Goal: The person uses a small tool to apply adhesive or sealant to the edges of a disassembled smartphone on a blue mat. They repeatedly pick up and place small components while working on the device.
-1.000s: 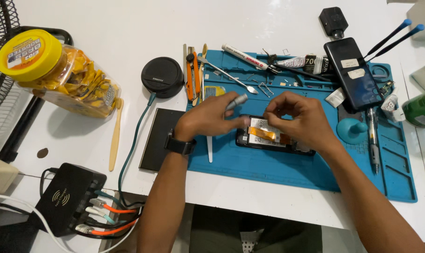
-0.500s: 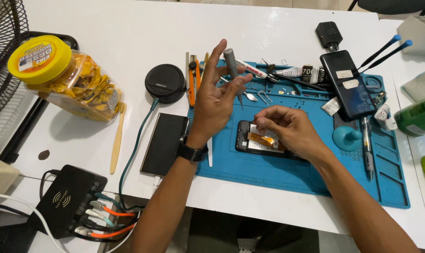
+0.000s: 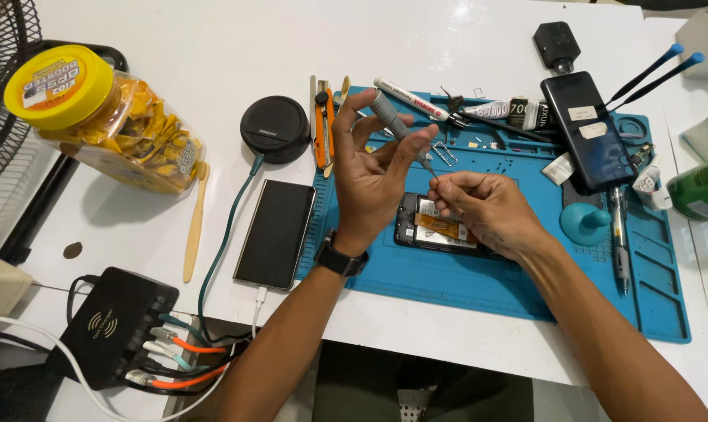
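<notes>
My left hand [image 3: 373, 176], palm up and raised above the blue mat [image 3: 526, 289], grips a grey precision screwdriver [image 3: 397, 125] between thumb and fingers, tip pointing down to the right. My right hand [image 3: 483, 209] rests over an opened black phone [image 3: 436, 230] with an orange flex strip, its fingertips pinched at the screwdriver's tip. Whether something tiny sits between those fingers cannot be seen. A black watch is on my left wrist.
A charging black phone [image 3: 276, 233] lies left of the mat. Another dark phone [image 3: 586, 131], tweezers, cutters, glue tube, spudgers and a teal suction cup [image 3: 584, 224] crowd the mat. A yellow-lidded jar [image 3: 104, 121], round black puck [image 3: 274, 129], charger hub [image 3: 112, 324] and fan stand left.
My left hand lifted off the open phone, turned palm up and now holds the screwdriver upright. My right hand rose from the phone to pinch at the screwdriver tip.
</notes>
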